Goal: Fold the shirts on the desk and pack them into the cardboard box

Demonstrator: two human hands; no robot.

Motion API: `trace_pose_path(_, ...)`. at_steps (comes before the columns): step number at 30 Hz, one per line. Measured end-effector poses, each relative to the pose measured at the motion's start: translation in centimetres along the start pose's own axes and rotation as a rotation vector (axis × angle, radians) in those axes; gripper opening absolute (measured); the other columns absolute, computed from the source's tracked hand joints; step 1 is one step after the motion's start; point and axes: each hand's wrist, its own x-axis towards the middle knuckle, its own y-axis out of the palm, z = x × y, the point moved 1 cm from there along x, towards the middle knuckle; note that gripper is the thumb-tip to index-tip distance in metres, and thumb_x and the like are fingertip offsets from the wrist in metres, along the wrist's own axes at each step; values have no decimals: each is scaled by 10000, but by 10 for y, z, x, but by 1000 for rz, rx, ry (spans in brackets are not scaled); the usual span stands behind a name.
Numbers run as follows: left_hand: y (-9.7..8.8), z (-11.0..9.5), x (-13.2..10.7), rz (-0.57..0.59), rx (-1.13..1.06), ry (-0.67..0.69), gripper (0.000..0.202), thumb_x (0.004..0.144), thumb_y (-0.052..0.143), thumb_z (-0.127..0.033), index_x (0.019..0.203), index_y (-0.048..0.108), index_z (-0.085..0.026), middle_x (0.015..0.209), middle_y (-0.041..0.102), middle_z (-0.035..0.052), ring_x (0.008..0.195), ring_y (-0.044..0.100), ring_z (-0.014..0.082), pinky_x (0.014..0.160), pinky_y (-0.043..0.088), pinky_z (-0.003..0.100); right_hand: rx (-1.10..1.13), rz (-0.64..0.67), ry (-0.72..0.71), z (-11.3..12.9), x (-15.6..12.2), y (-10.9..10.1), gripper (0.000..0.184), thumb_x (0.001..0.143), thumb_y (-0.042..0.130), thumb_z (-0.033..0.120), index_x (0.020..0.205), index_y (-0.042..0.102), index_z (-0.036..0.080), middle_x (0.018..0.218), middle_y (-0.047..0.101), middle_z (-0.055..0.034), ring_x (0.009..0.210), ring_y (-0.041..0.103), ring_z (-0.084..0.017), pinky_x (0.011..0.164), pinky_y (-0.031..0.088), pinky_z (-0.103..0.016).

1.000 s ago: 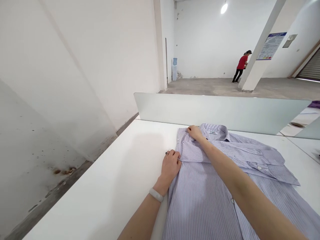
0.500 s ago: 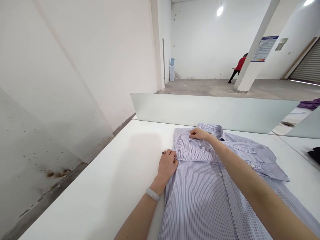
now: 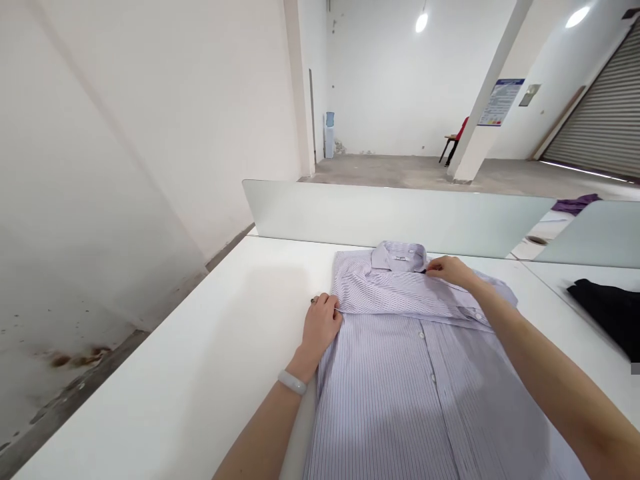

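A purple-and-white striped button shirt (image 3: 400,373) lies flat on the white table (image 3: 200,373), collar toward the far side. My left hand (image 3: 320,327), with a ring and a pale bracelet, rests closed on the shirt's left edge where a sleeve is folded across the chest. My right hand (image 3: 450,270) pinches the fabric just right of the collar (image 3: 400,257), fingers pressed together on the cloth.
A frosted divider panel (image 3: 400,217) stands along the table's far edge. A black garment (image 3: 605,310) lies on the neighbouring table at right, a purple cloth (image 3: 575,202) farther back. A white pillar (image 3: 487,93) and a roller shutter (image 3: 600,127) stand beyond.
My right hand slid from the left shoulder of the shirt across to the right of the collar. The view turned right, so the shirt sits more centred. The person in red is now hidden behind the pillar.
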Motion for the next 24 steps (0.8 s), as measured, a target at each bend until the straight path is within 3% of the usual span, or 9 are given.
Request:
trace_pose_path(5, -2, 0, 2, 10, -1, -2, 164, 789, 462, -59, 824, 543, -197, 895, 574, 49, 892, 525, 216, 819, 443, 347, -70, 27, 87, -57, -22, -13, 273, 778, 590, 354, 965, 733, 214, 1030, 721, -58, 906, 658, -217, 806, 493, -299)
trace_pose_path(9, -3, -1, 3, 12, -9, 3, 163, 785, 463, -61, 818, 541, -200, 904, 585, 51, 892, 530, 217, 837, 446, 358, -91, 87, 43, -72, -25, -7, 323, 777, 604, 366, 1042, 728, 229, 1053, 717, -52, 948, 657, -208, 852, 500, -293)
trace_pose_path(13, -2, 0, 3, 10, -7, 6, 153, 788, 460, -70, 815, 536, -201, 907, 585, 53, 888, 532, 221, 836, 449, 360, -135, 14, 123, -84, -20, -4, 380, 780, 573, 320, 1127, 694, 220, 1102, 697, -74, 982, 649, -220, 868, 493, -324)
trace_pose_path(24, -2, 2, 4, -2, -13, 15, 137, 789, 461, -90, 809, 540, -200, 895, 587, 58, 885, 534, 228, 836, 455, 376, -151, 0, 214, -115, -40, -27, 272, 782, 547, 341, 936, 737, 222, 1042, 716, -77, 955, 653, -245, 824, 504, -344)
